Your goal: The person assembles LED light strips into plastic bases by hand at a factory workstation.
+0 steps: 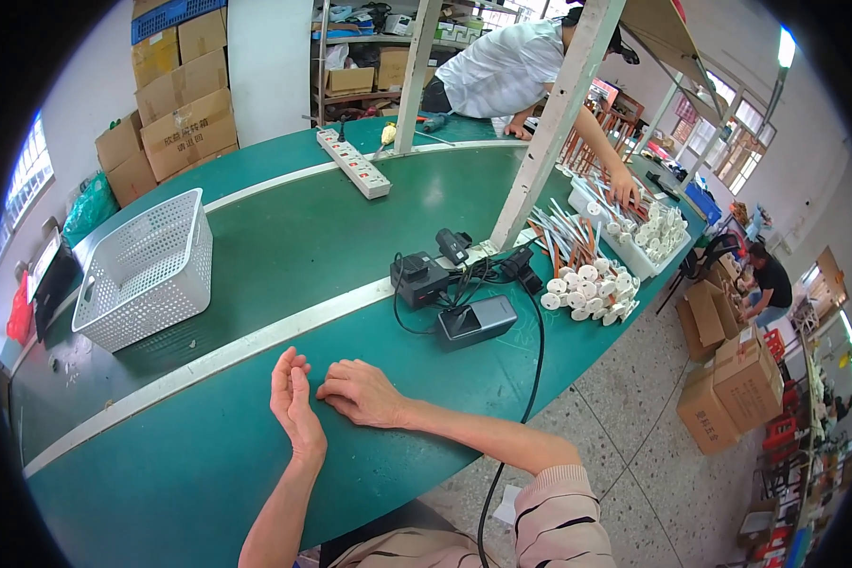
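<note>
Green counter (170, 473): runs beneath both my hands; no piece lies between them, so I judge this a pause; the count done or left I cannot tell.
White basket (161, 303): far left, beyond the white strip (256, 348), of perforated plastic.
Left hand (296, 412): raised on edge, fingers extended and lightly bent, gripping nothing.
Power strip (353, 166): on the far side, ahead of me.
Right hand (367, 393): low over the near side, fingers curled; their undersides are hidden, so I cannot tell whether they pinch anything.
Grey-black box (476, 322): right of my hands, untouched, the nearest loose thing, with black adapters and cable behind it in the way of a reach rightward.
White post (554, 123): partly blocks my view of a co-worker.
White-disc pieces (592, 289): heaped with their strips, well apart from me.
White bin (667, 262): holds more; the co-worker's hand (622, 186) is at its strips.
Cartons (748, 383): stacked on the floor, far right.
</note>
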Demonstrator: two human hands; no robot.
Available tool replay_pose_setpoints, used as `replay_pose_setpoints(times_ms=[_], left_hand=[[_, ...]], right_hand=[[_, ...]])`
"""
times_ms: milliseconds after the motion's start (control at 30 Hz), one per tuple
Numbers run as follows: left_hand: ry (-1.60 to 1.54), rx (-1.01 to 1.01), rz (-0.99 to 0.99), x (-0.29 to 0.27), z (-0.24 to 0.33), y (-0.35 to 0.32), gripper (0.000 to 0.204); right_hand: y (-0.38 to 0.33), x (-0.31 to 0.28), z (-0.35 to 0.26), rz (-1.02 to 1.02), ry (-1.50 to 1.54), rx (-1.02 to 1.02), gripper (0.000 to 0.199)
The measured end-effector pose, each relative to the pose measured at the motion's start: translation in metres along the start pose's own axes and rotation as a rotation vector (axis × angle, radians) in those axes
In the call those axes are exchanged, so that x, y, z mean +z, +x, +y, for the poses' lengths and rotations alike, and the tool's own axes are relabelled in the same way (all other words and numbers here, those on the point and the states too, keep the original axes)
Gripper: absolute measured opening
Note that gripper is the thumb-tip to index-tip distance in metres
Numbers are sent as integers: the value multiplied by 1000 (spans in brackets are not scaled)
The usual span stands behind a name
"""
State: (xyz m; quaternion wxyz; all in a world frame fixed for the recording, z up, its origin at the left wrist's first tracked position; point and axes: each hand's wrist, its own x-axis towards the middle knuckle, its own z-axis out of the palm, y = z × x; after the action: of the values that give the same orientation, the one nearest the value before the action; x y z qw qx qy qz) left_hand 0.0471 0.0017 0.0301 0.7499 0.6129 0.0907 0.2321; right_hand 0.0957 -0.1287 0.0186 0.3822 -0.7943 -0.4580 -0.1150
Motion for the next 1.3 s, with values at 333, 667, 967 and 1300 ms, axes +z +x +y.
replay_pose_setpoints(times_ms=[333, 667, 967, 1300], left_hand=[[0, -27, 12, 1, -3, 1, 38], [53, -30, -11, 4, -2, 0, 37], [26, -46, -6, 2, 1, -2, 36], [67, -41, -32, 9, 4, 0, 37]], right_hand=[[26, -132, -10, 558, 257, 402, 20], [27, -289, 40, 775, 484, 817, 52], [161, -186, 119, 74, 207, 999, 63], [166, -158, 46, -78, 271, 633, 33]])
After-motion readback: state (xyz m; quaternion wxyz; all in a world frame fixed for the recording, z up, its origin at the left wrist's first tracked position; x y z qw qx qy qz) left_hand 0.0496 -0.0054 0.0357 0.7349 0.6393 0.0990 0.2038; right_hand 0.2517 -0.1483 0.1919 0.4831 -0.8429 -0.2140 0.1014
